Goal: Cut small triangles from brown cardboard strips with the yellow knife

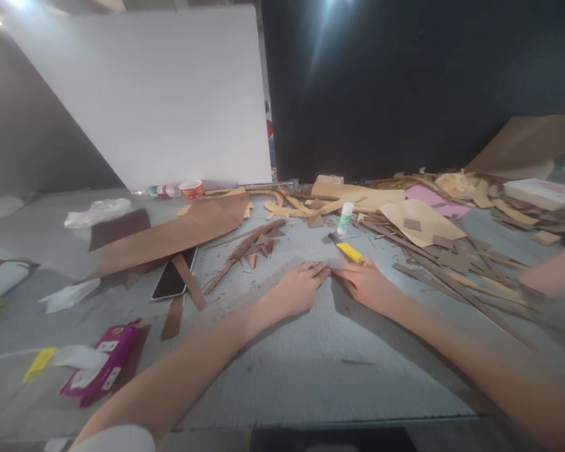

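My left hand (304, 289) and my right hand (365, 285) meet at their fingertips, low over the middle of the grey table. The fingers of my left hand are pressed together; whatever they pinch is too small and too hidden to name. A yellow utility knife (349, 252) is tucked in my right hand, its dark tip pointing away to the upper left. Just beyond the knife, a white and green glue stick (345, 218) stands upright. To the left of my hands lie a strip of overlapping brown paper pieces (245, 250) and some pointed brown scraps (263, 243).
Brown paper (179, 235) partly covers a tablet or phone (169, 279) on the left. Nearer is a magenta wipes pack (108, 361). Many paper strips (433, 257) cover the right side, where another person's arm (555, 273) reaches in. A red cup (191, 188) stands at the back.
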A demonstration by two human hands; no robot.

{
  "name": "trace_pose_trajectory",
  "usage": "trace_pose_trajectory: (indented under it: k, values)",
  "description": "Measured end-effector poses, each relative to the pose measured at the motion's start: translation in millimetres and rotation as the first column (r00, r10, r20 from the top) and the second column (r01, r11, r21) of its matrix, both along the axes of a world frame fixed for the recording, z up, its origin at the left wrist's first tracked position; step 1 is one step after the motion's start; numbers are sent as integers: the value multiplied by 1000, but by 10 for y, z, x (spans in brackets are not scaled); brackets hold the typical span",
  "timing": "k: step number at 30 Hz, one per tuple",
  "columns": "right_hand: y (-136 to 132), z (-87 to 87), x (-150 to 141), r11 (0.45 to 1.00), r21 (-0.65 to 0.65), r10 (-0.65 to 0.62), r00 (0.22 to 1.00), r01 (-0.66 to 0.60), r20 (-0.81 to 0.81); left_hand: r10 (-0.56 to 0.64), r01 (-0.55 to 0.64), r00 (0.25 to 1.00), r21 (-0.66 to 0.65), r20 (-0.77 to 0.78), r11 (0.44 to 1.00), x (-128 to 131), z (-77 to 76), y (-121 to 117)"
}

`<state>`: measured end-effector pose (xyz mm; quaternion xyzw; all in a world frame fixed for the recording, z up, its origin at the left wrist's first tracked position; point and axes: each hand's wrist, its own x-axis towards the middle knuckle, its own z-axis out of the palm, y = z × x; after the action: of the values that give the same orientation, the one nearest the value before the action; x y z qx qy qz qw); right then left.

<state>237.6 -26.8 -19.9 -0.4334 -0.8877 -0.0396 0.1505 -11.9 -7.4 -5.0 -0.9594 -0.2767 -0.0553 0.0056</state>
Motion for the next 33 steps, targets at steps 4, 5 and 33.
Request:
trace_pose_trajectory:
  k: [4,5,33]
  values:
    - [11,57,-18,999,-28,21,997,-19,71,22,-22,1000,-19,3,1000,7,13,-11]
    - [14,74,-21,999,-42,24,997,-21,78,24,-24,1000,-18,0,1000,7,13,-13]
    - [-148,287,-103,996,-71,-33,939,61,342,18,-18,999,15,27,1000,26,-31,-20]
